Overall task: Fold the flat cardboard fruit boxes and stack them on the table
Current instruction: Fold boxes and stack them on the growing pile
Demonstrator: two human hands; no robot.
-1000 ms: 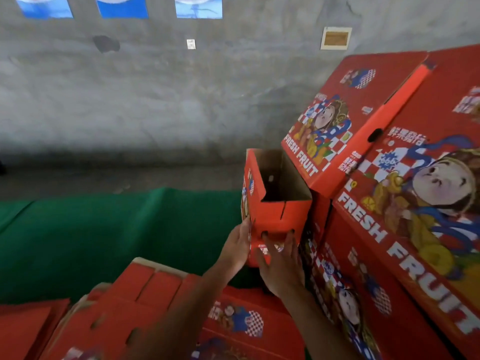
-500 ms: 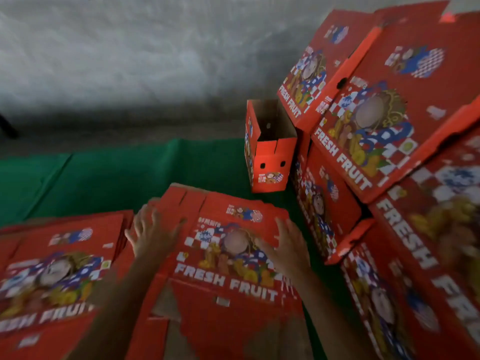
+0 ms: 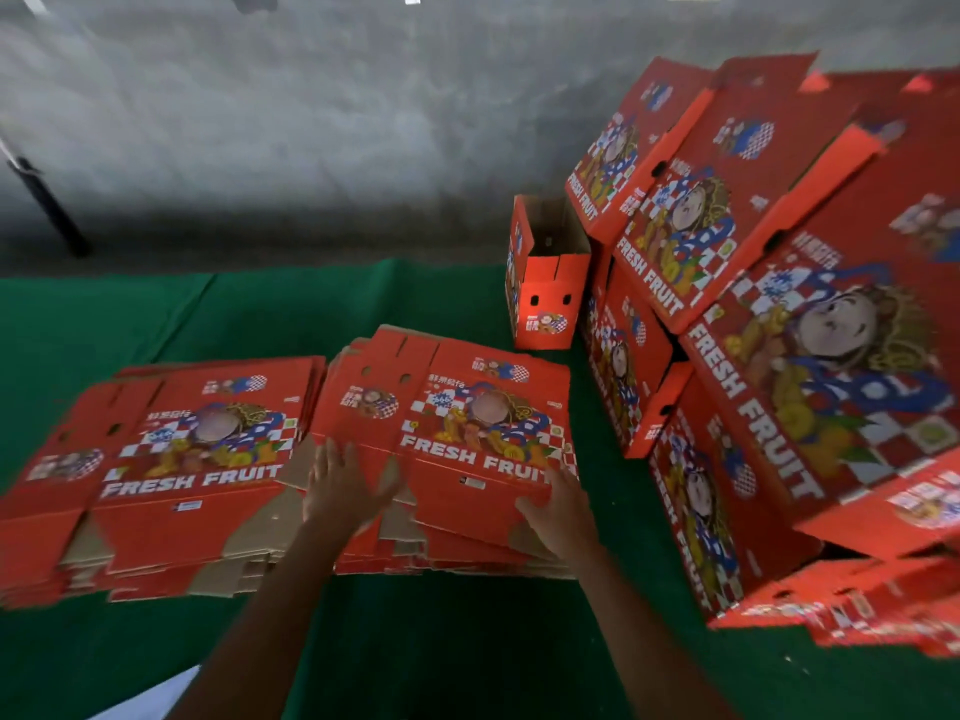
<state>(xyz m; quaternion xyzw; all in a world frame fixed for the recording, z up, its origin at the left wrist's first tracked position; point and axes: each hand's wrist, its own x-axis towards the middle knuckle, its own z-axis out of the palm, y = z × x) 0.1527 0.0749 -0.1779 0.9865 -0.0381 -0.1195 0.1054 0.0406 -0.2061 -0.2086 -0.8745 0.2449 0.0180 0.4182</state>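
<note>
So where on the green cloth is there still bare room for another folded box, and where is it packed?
Bare green cloth lies behind both flat stacks, left of the open folded box, and along the near edge around the forearms. The right side is crowded with piled folded boxes. The left flat stack and the right flat stack, under the left hand and right hand, nearly touch.

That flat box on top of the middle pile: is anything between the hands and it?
Nothing visible. The left hand and right hand reach its near edge, fingers spread over the top flat box, with no other thing lying on it.
</note>
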